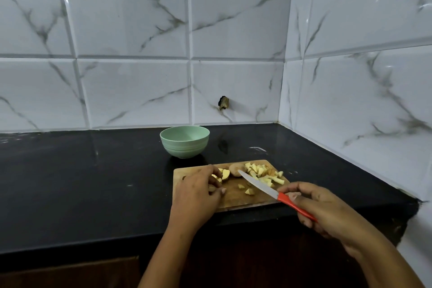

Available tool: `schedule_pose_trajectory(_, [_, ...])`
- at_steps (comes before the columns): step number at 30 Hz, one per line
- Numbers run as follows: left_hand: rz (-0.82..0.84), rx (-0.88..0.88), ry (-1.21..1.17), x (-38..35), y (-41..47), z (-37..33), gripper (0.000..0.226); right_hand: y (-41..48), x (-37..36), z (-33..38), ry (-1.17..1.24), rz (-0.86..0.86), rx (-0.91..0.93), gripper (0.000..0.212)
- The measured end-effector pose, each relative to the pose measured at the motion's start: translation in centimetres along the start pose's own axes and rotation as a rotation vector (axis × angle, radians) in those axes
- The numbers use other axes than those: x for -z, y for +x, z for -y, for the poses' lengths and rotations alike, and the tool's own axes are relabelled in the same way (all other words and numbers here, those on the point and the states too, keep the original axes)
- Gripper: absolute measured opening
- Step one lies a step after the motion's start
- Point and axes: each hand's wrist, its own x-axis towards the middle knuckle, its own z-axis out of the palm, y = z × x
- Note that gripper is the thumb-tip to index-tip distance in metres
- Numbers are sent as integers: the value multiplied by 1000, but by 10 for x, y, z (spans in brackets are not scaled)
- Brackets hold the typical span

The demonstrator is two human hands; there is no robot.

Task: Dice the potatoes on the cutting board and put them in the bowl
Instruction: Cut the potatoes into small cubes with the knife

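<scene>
A wooden cutting board [236, 199] lies on the black counter. A heap of diced potato [264, 174] covers its far right part, and two loose dice [247, 190] lie mid-board. An uncut brown potato piece [235, 169] sits at the far middle. My left hand [198, 192] rests on the board's left side, fingers curled over potato slices [223, 174]. My right hand [327, 208] grips the red handle of a knife [261, 183], its blade pointing toward the uncut piece. The green bowl [184, 141] stands behind the board; no potato shows inside.
The black counter [93, 182] stretches left of the board. Marble-patterned tiled walls [233, 54] meet in a corner at the back right. The counter's front edge runs just below the board, with a dark cabinet beneath.
</scene>
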Motion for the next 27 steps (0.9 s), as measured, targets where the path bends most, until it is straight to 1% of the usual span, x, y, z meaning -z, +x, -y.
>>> schedule_pose_trajectory(5, [32, 5, -112, 5, -3, -1, 26, -5, -18, 0, -151, 21, 62, 19])
schedule_pose_trajectory(11, [98, 2, -158, 10, -2, 4, 24, 4, -18, 10, -266, -131, 114, 17])
schedule_pose_trajectory(14, [105, 7, -170, 10, -1, 4, 25, -2, -26, 13, -302, -155, 146, 16])
schedule_pose_trajectory(16, [97, 11, -169, 9, 0, 3, 24, -11, -37, 14, -397, -163, 177, 16])
schedule_pose_trajectory(18, [78, 12, -183, 6, 1, 0, 25, -22, -49, 16, -530, -184, 197, 23])
schedule_pose_trajectory(22, [41, 17, -201, -1, 1, -4, 33, -33, -65, 20, -687, -252, 209, 41])
schedule_pose_trajectory(27, [24, -4, -219, -8, 1, -4, 34, -30, -66, 22, -819, -204, 203, 44])
